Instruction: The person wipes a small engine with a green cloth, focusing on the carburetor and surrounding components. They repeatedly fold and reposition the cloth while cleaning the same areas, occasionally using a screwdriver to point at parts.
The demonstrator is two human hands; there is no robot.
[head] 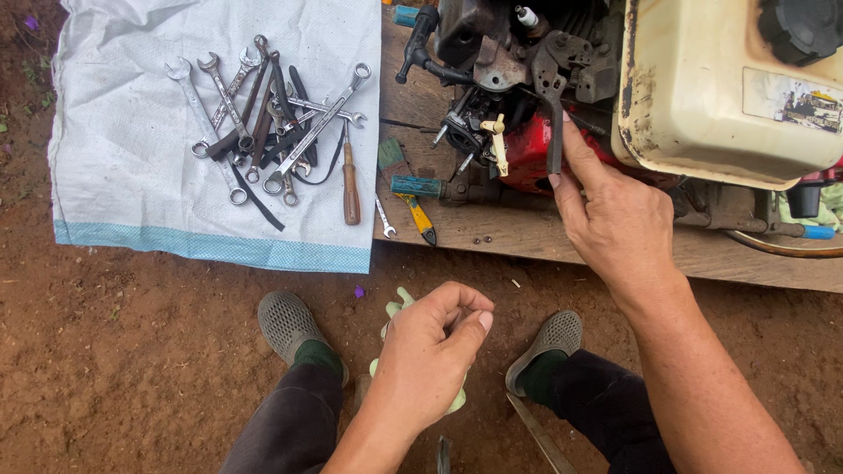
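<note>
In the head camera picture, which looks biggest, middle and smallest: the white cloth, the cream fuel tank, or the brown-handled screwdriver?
1. White cloth, biggest.
2. Cream fuel tank, partly cut off by the frame, so unsure.
3. Brown-handled screwdriver, clearly smallest.

Even, soft daylight, no hard shadows. White woven sack cloth (pixel 132 132) runs bright, near clipping. Mild sheen on cream metal fuel tank (pixel 702 96). Focus sharp throughout; slight wide-angle bending at the edges.

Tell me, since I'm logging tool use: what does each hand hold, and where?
Right hand pinches the engine's dark lever at its lower end. Left hand is curled shut; anything inside cannot be told.
</note>
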